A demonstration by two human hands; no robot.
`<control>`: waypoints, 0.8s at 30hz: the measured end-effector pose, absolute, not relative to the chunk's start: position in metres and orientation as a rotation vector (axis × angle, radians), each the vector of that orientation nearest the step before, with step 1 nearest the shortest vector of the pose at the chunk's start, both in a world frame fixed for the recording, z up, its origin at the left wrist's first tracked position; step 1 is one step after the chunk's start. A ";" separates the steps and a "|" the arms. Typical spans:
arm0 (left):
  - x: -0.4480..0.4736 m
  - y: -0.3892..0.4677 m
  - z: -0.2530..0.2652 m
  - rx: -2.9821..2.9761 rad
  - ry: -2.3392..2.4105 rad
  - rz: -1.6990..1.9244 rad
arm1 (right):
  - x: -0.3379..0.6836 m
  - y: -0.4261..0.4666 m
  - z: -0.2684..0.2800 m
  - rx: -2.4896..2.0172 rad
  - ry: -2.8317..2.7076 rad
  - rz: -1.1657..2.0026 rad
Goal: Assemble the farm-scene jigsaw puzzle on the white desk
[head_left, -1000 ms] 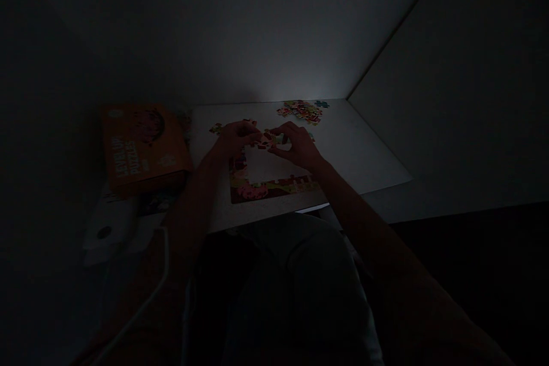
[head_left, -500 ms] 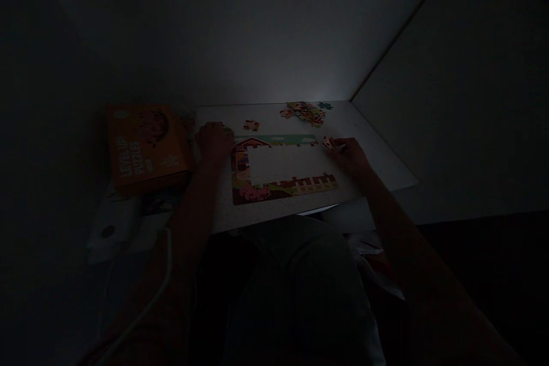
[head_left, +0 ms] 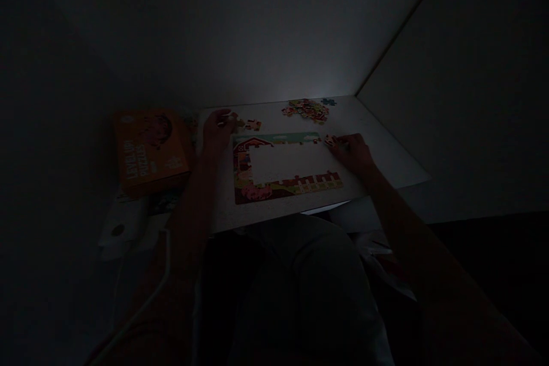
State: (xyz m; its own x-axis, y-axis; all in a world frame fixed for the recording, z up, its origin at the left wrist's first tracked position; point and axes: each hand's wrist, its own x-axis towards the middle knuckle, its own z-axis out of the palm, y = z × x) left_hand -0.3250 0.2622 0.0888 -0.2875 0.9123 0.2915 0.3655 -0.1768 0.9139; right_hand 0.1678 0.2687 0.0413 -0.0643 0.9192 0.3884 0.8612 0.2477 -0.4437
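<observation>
Left hand (head_left: 218, 129) moved; right hand (head_left: 352, 152) pinches piece (head_left: 330, 140) (knobbed).

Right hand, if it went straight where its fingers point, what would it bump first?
Probably the right end of the puzzle's top strip, just beyond the puzzle piece the right hand holds. Height is unclear, so it might pass above.

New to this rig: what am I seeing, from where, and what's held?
There's no machine: these are a person's bare left hand and right hand, filmed by a head-worn camera looking forward and down. On the white tabletop lies a colourful jigsaw border, open on its right side. Behind it is a multicoloured heap of pieces; an orange cardboard puzzle box is at the left. The right hand holds a small patterned jigsaw piece. What the left hand holds, if anything, is too dark to tell.
</observation>
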 end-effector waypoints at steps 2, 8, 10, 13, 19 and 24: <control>-0.318 0.261 0.093 1.376 1.510 1.499 | 0.168 0.270 0.040 -1.622 -1.936 0.118; -0.292 0.252 0.099 1.404 1.370 1.320 | 0.167 0.273 0.039 -1.634 -1.961 0.084; -0.285 0.247 0.100 1.426 1.325 1.282 | 0.166 0.273 0.040 -1.639 -1.964 0.083; -0.272 0.239 0.100 1.512 1.207 1.098 | 0.164 0.272 0.041 -1.630 -1.961 0.086; -0.252 0.229 0.099 1.876 1.244 0.889 | 0.162 0.270 0.043 -1.638 -1.970 0.094; -0.255 0.219 0.107 2.332 1.418 0.681 | 0.160 0.268 0.046 -1.663 -1.991 0.118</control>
